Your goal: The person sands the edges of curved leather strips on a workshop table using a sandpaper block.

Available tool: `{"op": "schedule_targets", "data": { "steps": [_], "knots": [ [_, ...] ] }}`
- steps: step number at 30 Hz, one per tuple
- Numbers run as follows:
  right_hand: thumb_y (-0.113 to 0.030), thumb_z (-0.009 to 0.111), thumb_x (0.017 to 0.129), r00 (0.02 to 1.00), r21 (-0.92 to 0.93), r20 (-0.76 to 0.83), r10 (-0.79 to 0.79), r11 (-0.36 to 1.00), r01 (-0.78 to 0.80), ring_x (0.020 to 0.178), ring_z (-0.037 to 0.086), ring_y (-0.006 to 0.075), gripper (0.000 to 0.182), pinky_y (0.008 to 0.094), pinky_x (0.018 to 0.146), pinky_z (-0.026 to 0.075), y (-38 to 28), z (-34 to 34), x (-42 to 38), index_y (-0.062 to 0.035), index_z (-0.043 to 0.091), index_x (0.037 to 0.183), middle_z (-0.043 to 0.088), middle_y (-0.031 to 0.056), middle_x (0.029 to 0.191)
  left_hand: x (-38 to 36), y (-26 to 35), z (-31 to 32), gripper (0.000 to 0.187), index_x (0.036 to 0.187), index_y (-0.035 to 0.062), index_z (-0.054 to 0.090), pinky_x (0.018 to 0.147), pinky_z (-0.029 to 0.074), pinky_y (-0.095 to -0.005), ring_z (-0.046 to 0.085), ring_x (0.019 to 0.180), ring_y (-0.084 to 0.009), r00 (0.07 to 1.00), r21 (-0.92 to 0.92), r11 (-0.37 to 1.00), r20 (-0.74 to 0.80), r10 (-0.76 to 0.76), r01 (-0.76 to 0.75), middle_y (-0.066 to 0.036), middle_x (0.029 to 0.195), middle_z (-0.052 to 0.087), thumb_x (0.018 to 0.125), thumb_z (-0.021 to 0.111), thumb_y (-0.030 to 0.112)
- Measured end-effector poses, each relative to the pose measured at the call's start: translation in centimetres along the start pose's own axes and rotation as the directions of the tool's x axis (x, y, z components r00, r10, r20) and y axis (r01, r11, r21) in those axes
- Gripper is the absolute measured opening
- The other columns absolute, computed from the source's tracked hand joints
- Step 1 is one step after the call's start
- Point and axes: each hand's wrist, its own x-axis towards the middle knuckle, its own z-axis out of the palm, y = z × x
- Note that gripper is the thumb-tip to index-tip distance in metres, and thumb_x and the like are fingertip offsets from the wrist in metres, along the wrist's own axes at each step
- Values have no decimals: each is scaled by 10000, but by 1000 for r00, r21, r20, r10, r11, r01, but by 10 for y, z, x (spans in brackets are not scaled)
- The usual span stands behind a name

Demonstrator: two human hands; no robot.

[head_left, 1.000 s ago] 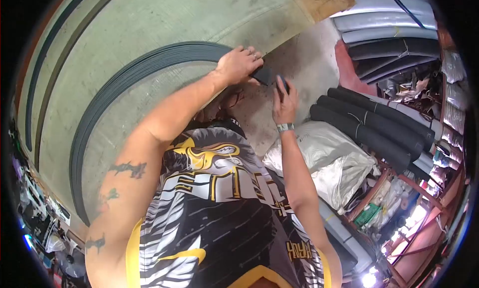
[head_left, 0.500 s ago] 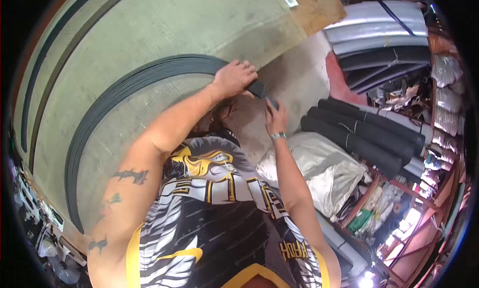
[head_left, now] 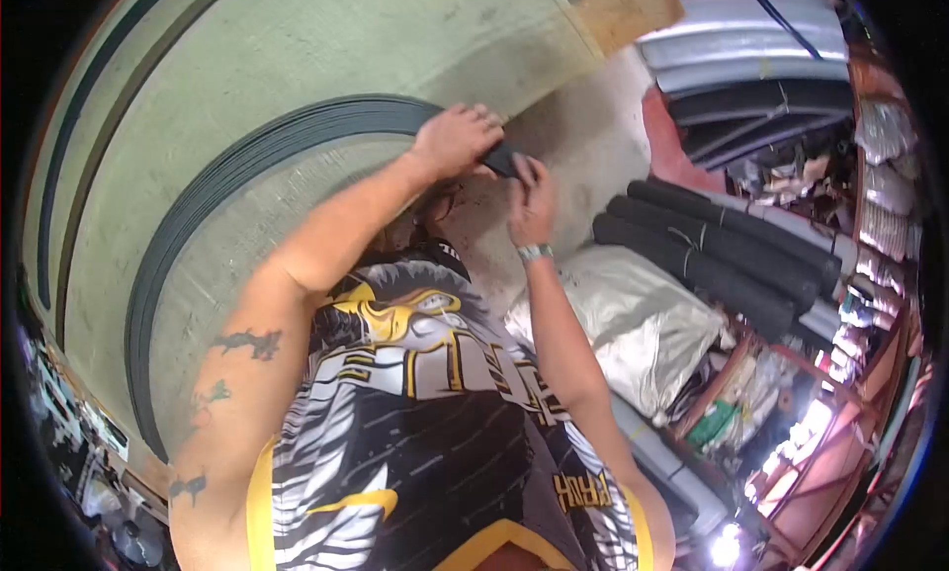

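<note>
A thick bundle of long dark grey strips (head_left: 297, 126), in a flexible, rubber- or foam-like material, curves in an arc over the pale board. My left hand (head_left: 458, 139) is wrapped over the bundle near its right end, fingers closed around it. Past that hand the dark end of the bundle (head_left: 500, 159) sticks out beyond the board's edge. At this tip my right hand (head_left: 532, 197), wearing a wristband, has its fingers bent against the dark material. The fingertips are slightly blurred, and their exact hold is partly hidden.
Two more long strips (head_left: 129, 87) lie curved along the left of the board (head_left: 326, 37). To the right are dark rolls (head_left: 692, 260), a whitish sack (head_left: 633, 324), silvery rolls (head_left: 751, 32) and a reddish metal rack (head_left: 820, 472). Concrete floor shows beyond the board's edge.
My right hand has moved up and left, closer to my left hand, and the dark piece between them shows shorter. My left hand keeps its hold on the bundle, shifting slightly up and left.
</note>
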Motion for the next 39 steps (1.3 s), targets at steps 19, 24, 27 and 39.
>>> {"op": "schedule_targets", "data": {
  "steps": [19,24,27,39],
  "knots": [
    [-243,611,1044,999,-87,-44,-31,996,27,1143,637,396,395,477,1018,489,-7,-2,18,-14,622,1365,665,202,1290,-1,5,0,705,1196,108,646,1016,464,-406,574,1248,-279,995,37,999,96,-10,6,-72,1232,642,719,815,599],
    [-229,638,1022,984,-309,128,120,948,-76,1112,649,406,362,477,978,498,67,-9,0,12,657,1292,675,220,1236,-1,8,1,738,1232,106,645,1020,464,-404,566,1276,-271,998,33,999,58,-3,1,-59,1273,643,726,818,614],
    [-254,638,1020,999,-52,23,-48,997,49,1151,601,405,366,494,1021,463,3,-7,46,-90,688,1343,654,191,1258,3,4,-4,739,1233,113,645,1013,468,-416,566,1274,-265,994,55,998,97,-39,34,-60,1282,648,716,825,610],
    [-329,611,1040,997,-100,58,-59,993,65,1243,587,357,368,502,1040,446,-2,-3,38,-219,701,1381,628,128,1361,3,0,-2,707,1206,117,641,1002,459,-419,562,1261,-276,995,29,1000,99,-12,9,-45,1239,633,727,814,607]
  ]
}}
